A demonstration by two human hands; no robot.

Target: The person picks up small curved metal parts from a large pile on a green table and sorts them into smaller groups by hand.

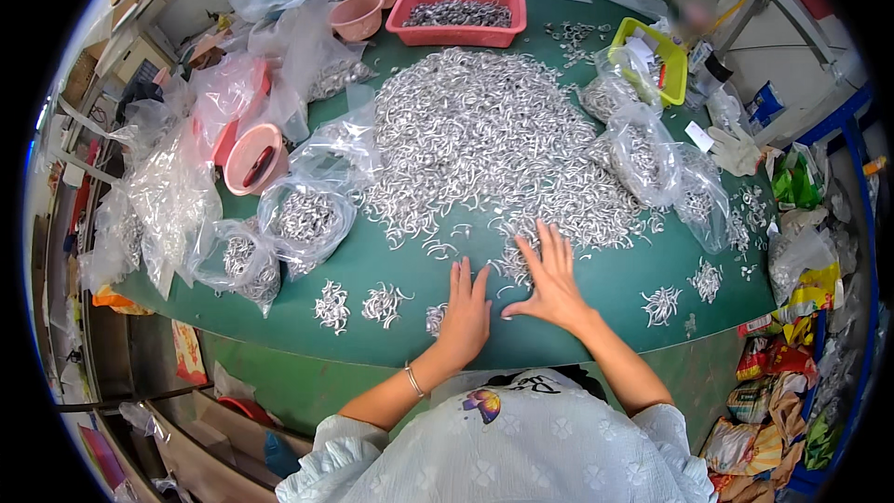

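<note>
Both hands flat at the near edge of the metal heap.

I see the round green desk (372, 265) carrying a big heap of small curved silver metal pieces (484, 144) at centre frame; my left hand (464, 309) and right hand (551, 281) lie open, fingers spread, apparently raking strays together below the heap.

The bench (596, 298) has a matt green top, smooth looking, kinda like rubber or painted board. The big heap of little hooks (484, 140) is bare shiny metal, silvery and glinty, and both the left hand (466, 312) and right hand (554, 284) lie flat on it at the edge. Bags (307, 219) are thin clear plastic, crinkly and glossy. The red tray (458, 14), pink bowl (357, 16) and yellow basket (652, 61) look like smooth moulded plastic. Bracelet (413, 380) looks like thin polished metal.
</note>
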